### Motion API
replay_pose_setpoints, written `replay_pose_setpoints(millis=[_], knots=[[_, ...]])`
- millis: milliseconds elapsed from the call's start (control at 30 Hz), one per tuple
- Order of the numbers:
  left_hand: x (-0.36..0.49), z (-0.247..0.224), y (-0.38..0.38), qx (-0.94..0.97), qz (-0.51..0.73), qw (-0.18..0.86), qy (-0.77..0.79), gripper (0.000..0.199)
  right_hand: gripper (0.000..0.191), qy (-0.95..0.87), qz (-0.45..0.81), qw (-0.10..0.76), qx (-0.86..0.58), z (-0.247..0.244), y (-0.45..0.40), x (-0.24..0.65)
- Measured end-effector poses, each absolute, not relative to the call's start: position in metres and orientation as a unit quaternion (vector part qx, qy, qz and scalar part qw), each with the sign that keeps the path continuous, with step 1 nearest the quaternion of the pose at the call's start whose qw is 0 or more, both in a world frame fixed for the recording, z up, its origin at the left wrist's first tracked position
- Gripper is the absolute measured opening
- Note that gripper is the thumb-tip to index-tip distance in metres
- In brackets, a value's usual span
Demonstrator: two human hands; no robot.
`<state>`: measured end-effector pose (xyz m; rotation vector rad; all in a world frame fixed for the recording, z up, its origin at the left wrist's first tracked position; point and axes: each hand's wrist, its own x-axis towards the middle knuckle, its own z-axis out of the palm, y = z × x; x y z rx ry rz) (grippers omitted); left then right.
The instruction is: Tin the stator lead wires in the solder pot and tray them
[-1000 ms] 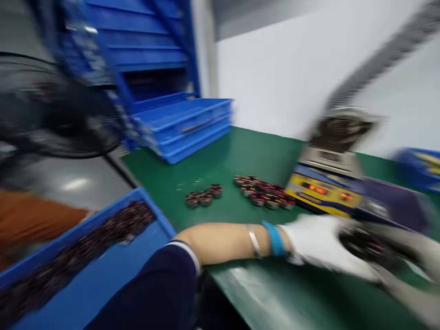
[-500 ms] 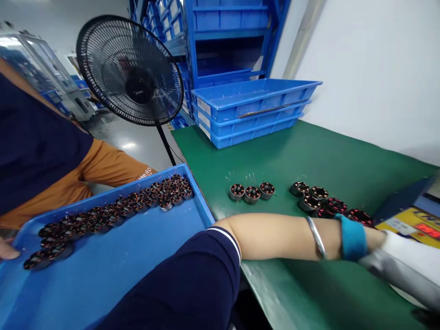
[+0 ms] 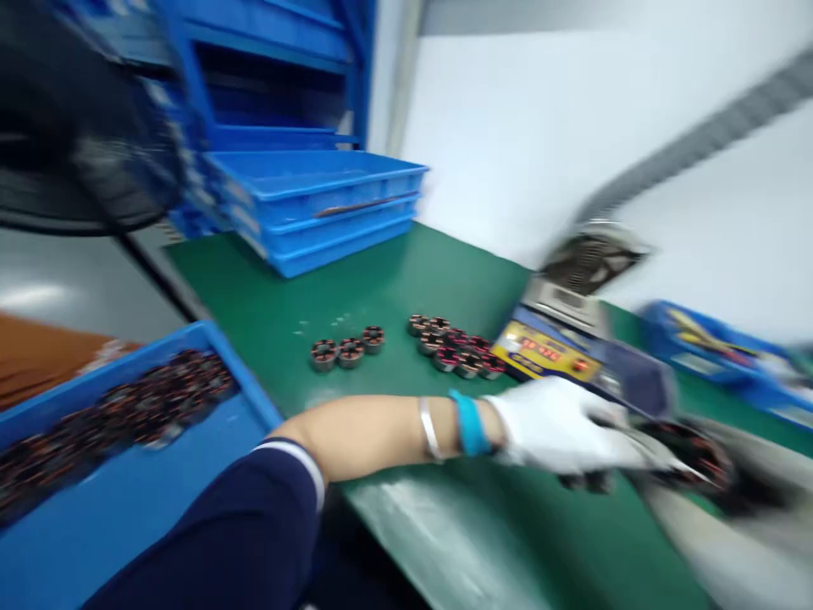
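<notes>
My left hand (image 3: 562, 428), in a white glove with a teal wristband, reaches across to the right. Its fingers look closed around a pale pointed thing too blurred to name, which meets a dark motor stator (image 3: 702, 457) with copper windings. At the right edge my right hand (image 3: 730, 542), gloved and smeared by motion, is wrapped around that stator. Beyond my left forearm, a group of several stators (image 3: 454, 347), some with reddish rims, stands on the green table (image 3: 387, 292). Three more stators (image 3: 350, 352) stand in a row to their left.
A blue tray (image 3: 254, 381) with many stators is at the lower left, beside a person's brown trouser leg (image 3: 51, 356). Stacked blue bins (image 3: 343, 229) stand at the back. A yellow-fronted device (image 3: 546, 349), a flexible duct (image 3: 699, 140), a blue tool bin (image 3: 692, 339) and a fan (image 3: 76, 144) surround the table.
My view has swung right, bringing the device, duct and tool bin into sight. My right hand with the stator now shows, with my left hand at it. The other person is mostly out of frame.
</notes>
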<state>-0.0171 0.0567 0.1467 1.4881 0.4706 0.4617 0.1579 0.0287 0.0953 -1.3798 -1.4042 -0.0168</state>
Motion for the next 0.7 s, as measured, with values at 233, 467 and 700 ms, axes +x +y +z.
replay_pose_setpoints(millis=[233,467,700], knots=[[-0.05,0.163,0.074,0.591,0.41,0.679,0.146,0.04,0.032,-0.647,-0.193,0.489,-0.552,0.109,-0.013,0.157],[-0.017,0.128,0.084,0.712,0.391,0.521,0.262,0.052,0.037,-0.69,-0.155,0.482,-0.517,0.099,-0.007,0.153],[-0.017,0.138,0.073,0.681,0.273,0.626,0.265,0.039,0.037,-0.705,-0.172,0.473,-0.5,0.094,-0.001,0.158]])
